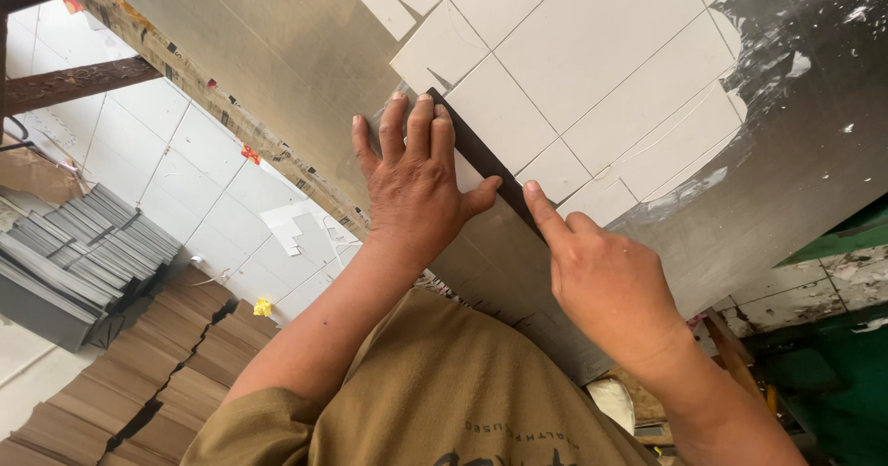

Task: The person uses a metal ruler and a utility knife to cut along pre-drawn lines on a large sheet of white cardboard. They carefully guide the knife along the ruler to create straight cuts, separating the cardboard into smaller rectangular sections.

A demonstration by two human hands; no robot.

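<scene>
A flat white die-cut cardboard sheet (592,68) with crease lines lies on a grey metal tabletop (277,50). A thin dark straight strip (481,156) runs diagonally along the sheet's near edge. My left hand (416,184) presses flat, fingers together, on the strip's far end and the table. My right hand (601,272) is curled with its index finger stretched out, the tip touching the strip's near end. Neither hand grips anything.
The table's worn wooden edge (231,119) runs diagonally at left. Below it, on a white tiled floor (203,189), lie rows of brown cardboard stacks (176,374) and a grey stack (83,263). A shiny dark patch (805,87) covers the table's right side.
</scene>
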